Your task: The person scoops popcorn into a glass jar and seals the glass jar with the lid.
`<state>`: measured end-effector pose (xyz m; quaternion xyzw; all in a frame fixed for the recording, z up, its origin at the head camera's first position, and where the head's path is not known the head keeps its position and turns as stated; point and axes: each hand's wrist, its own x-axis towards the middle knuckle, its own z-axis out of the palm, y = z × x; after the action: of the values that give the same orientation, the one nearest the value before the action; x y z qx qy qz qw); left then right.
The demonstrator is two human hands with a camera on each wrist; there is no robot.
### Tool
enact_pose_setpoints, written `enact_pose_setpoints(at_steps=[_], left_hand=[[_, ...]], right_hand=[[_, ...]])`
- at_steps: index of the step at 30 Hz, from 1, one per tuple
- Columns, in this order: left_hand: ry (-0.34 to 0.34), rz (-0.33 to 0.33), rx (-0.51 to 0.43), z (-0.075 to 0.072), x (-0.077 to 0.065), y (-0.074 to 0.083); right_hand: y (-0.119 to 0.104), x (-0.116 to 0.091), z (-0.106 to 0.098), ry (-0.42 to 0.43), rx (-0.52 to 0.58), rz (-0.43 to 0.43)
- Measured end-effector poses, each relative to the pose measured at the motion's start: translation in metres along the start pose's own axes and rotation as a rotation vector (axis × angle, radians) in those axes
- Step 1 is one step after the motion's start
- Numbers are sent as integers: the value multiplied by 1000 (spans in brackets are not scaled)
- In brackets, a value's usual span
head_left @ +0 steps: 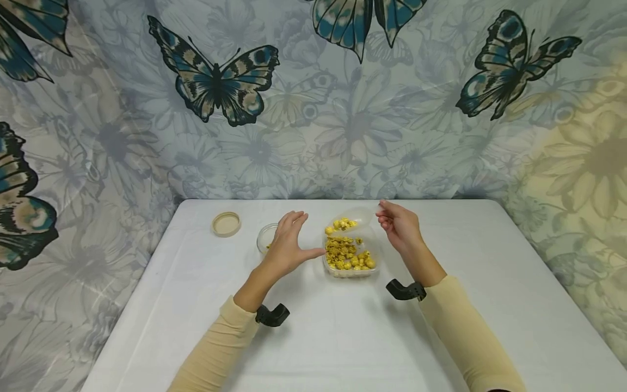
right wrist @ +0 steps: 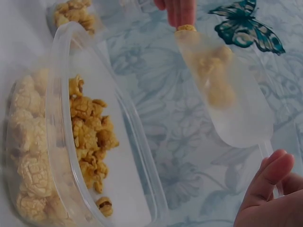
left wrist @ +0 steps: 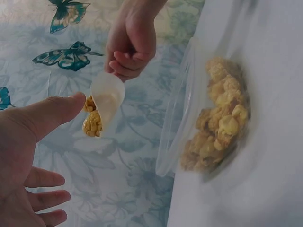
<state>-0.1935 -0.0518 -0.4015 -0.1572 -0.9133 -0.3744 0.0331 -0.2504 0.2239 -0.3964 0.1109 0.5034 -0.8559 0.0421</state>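
My right hand [head_left: 403,227] grips the handle of a translucent plastic scoop [right wrist: 241,113], held up over the far part of a clear plastic container [head_left: 350,274]. Caramel-coloured popcorn [head_left: 344,224] fills part of the scoop, with one piece at its front lip. More popcorn [right wrist: 90,132] lies inside the container. To the left, my left hand [head_left: 286,251] is raised with fingers spread and thumb out, holding nothing. Its thumb overlaps the scoop's popcorn in the left wrist view. Behind that hand, a round clear jar [head_left: 263,235] is partly hidden; some popcorn [right wrist: 73,16] shows in it.
A round beige-rimmed lid [head_left: 226,224] lies at the back left of the white-covered table [head_left: 343,337]. A butterfly-patterned cloth [head_left: 352,125] hangs just behind the table's far edge. Each wrist carries a black camera mount [head_left: 273,315].
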Motion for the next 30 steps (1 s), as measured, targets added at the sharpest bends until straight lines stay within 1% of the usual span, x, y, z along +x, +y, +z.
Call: enact_pose_setpoints(at_steps=[2, 7, 9, 17, 21, 26, 30], left_hand=[[15, -4, 17, -3, 1, -2], [27, -29, 68, -11, 2, -6], [30, -39, 70, -13, 1, -9], [43, -56, 35, -23, -5, -25], [50, -77, 22, -28, -8, -34], [38, -99, 15, -31, -11, -43], [43, -110, 6, -33, -14, -51]], right_hand=[[1, 1, 2, 2, -3, -1], [4, 4, 8, -7, -4, 4], [5, 4, 11, -11, -2, 7], [11, 6, 22, -26, 0, 9], [13, 6, 28, -38, 4, 10], [16, 4, 32, -40, 5, 23], [19, 5, 37, -49, 9, 24]])
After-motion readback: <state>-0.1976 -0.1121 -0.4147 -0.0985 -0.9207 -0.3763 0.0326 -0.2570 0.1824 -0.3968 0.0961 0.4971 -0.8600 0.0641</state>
